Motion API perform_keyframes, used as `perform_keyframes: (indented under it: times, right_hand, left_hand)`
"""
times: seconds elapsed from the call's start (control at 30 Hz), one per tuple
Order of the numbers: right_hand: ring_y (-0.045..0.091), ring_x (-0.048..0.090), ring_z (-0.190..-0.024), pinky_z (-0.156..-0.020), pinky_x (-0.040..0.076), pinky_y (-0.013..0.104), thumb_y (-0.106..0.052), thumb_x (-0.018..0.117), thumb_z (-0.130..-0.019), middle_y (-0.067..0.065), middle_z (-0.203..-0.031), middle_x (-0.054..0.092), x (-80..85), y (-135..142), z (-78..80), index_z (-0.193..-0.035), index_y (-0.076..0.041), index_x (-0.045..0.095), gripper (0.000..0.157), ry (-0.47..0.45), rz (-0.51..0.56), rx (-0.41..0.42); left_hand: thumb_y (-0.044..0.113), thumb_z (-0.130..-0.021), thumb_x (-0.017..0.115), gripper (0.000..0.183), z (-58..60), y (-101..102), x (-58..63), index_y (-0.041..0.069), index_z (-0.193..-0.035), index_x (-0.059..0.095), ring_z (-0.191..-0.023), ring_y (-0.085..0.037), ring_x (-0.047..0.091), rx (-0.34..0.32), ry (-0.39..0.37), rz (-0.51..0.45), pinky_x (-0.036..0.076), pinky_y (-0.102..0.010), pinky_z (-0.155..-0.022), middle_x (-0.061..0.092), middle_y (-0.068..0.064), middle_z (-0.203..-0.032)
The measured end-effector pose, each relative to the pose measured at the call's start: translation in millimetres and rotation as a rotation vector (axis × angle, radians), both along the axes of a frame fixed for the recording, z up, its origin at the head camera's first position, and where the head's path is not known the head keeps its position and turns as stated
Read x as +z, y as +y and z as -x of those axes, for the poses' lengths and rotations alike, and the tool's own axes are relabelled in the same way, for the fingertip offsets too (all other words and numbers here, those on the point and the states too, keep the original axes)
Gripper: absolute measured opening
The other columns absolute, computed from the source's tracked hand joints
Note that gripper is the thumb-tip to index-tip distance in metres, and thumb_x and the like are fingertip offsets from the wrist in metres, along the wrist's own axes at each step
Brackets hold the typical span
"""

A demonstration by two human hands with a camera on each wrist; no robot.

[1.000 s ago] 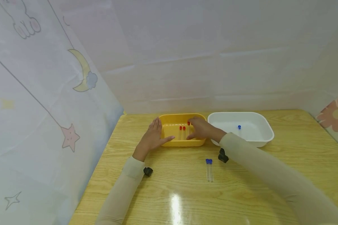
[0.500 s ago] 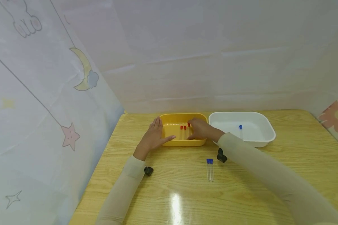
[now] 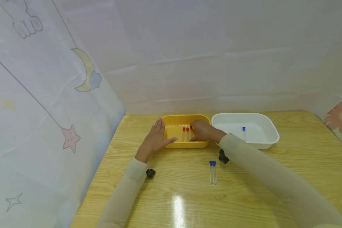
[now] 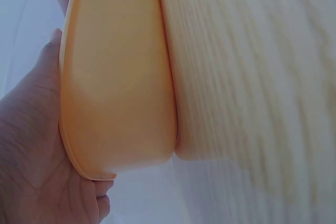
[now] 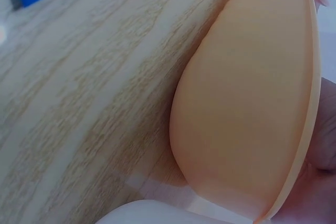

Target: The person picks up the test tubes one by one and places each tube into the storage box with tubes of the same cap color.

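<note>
A yellow tray [image 3: 185,145] has two red-capped test tubes [image 3: 187,129] lying side by side in it. To their right is a third red-capped test tube [image 3: 191,127]. My right hand [image 3: 204,130] reaches over the tray's right end and holds this third tube, fingers at the cap and thumb near the lower end, the rest partly hidden. My left hand [image 3: 155,136] rests on the tray's left end, fingers straight along the rim and thumb stretched over the front corner. In the left wrist view, the palm lies against the tray's rim [image 4: 65,77].
A white tray [image 3: 255,146] stands right of the yellow one, holding a blue-capped test tube [image 3: 243,129]. In front, two more blue-capped test tubes [image 3: 212,163] lie together on the wooden table [image 3: 171,190]. A printed sheet [image 3: 171,79] hangs behind.
Both hands stay at the yellow tray almost unmoved. The view shifts slightly, and the red cap at my right fingers sits a little lower, nearer the other two caps.
</note>
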State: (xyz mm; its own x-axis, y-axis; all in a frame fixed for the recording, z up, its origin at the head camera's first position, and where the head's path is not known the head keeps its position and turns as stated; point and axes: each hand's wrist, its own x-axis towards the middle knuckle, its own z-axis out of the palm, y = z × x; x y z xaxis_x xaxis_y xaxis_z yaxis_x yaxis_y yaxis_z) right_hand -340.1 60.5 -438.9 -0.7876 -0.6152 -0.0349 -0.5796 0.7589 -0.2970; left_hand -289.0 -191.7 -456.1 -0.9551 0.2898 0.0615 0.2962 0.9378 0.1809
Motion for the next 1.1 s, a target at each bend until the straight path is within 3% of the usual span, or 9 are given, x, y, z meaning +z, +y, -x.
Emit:
perform_keyframes:
  times: [0.53,0.83,1.1]
  right_hand:
    - [0.030,0.054,-0.102,-0.093,0.043,0.043,-0.042,0.079,-0.074,0.018,-0.114,0.059,-2.0,4.4,2.0,-0.127,0.006,0.053,0.076,0.027,-0.042,0.043]
    - [0.026,0.053,-0.092,-0.087,0.045,0.040,-0.043,0.079,-0.074,0.013,-0.103,0.060,-4.3,4.3,4.4,-0.121,0.004,0.057,0.069,0.064,-0.083,0.073]
    - [0.023,0.050,-0.082,-0.079,0.045,0.037,-0.045,0.078,-0.074,0.008,-0.092,0.055,-5.0,3.8,2.2,-0.114,0.000,0.061,0.063,0.084,-0.123,0.073]
  left_hand:
    - [0.087,-0.076,0.024,0.116,0.9,2.2,1.0,0.001,-0.150,0.000,-0.143,-0.022,-0.007,-0.011,-0.014,0.010,0.003,-0.039,-0.115,-0.008,-0.013,-0.157]
    - [0.087,-0.076,0.025,0.116,-1.5,3.2,2.8,0.000,-0.150,0.003,-0.144,-0.023,-0.005,-0.008,-0.007,-0.001,0.003,-0.039,-0.115,-0.004,-0.015,-0.157]
    - [0.086,-0.077,0.027,0.116,-2.3,3.9,3.2,0.000,-0.150,0.002,-0.144,-0.023,-0.006,-0.015,-0.019,-0.005,0.002,-0.038,-0.115,-0.010,-0.011,-0.156]
